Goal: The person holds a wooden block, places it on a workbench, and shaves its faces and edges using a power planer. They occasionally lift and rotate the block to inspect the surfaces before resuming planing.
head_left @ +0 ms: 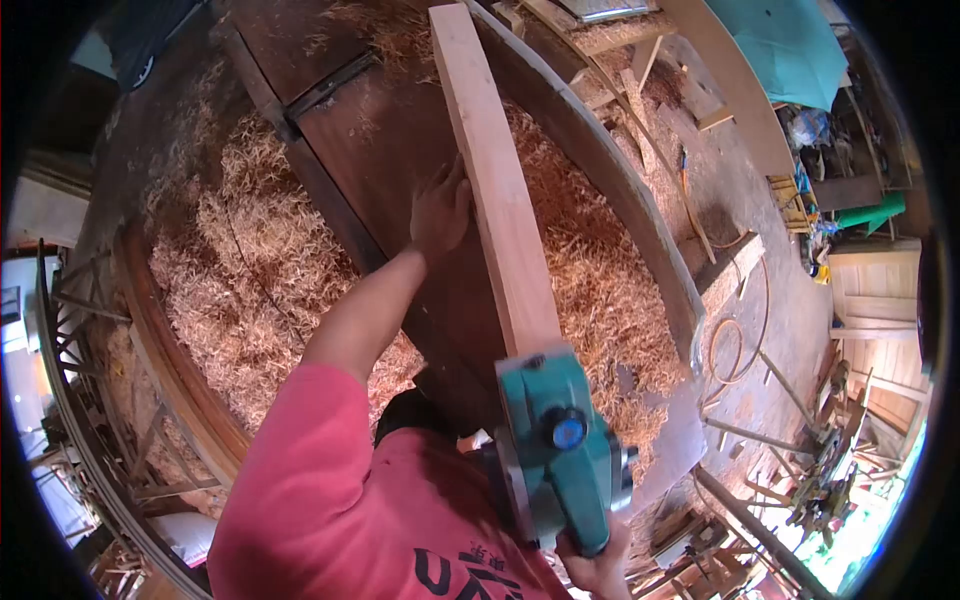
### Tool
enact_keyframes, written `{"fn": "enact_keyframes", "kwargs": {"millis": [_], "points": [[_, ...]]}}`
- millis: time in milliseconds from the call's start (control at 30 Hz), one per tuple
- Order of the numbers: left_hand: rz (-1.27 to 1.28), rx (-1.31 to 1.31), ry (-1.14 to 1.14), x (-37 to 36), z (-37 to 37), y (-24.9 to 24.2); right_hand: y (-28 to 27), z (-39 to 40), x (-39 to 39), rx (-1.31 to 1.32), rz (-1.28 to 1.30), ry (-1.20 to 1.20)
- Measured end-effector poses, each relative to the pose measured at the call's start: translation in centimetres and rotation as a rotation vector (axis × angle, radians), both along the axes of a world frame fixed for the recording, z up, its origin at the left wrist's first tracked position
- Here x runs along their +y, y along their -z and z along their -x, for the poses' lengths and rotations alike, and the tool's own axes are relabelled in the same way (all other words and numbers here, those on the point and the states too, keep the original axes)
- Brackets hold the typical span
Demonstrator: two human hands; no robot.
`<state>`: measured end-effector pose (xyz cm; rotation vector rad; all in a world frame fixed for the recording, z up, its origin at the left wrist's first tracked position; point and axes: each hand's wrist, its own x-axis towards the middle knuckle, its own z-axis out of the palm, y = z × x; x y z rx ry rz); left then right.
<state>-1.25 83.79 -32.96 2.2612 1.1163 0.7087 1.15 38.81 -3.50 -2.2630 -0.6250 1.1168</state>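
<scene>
A teal electric planer (548,430) with a blue-capped knob sits at the near end of a long squared wooden beam (495,180). My right hand (598,562) is closed around the planer's rear handle, low in the view. Against the left side of the beam, my left hand (440,212) lies with its fingers stretched out, partly in shadow. The beam rests on a dark wooden workbench (345,130). The planer hides the underside of its own base and the beam's near end.
Curly wood shavings (255,225) pile up left of the bench, and more lie to the right. A curved board (610,170) runs along the right side. Farther right are a coiled cord (728,350), a teal cover (785,50) and stacked scrap wood (845,470).
</scene>
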Motion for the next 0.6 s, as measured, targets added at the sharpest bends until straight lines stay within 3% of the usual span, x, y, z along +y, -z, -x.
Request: {"fn": "enact_keyframes", "kwargs": {"millis": [167,267,433,533,600], "points": [[0.015,0.029,0.006,0.6,0.1,0.5,0.2,-3.8,16.3,0.001,-0.131,-0.041],[-0.036,0.136,0.148,1.8,0.8,2.8,1.0,-6.3,27.0,-0.082,-0.364,-0.127],[-0.075,0.118,0.088,1.7,0.2,3.4,3.6,-10.7,43.6,-0.065,-0.586,-0.126],[-0.076,0.152,0.073,1.6,0.6,4.0,3.3,-10.9,44.5,0.14,-0.566,-0.056],[0.097,-0.23,0.1,1.2,0.4,4.3,3.7,-10.9,42.6,0.187,-0.542,-0.084]]}}
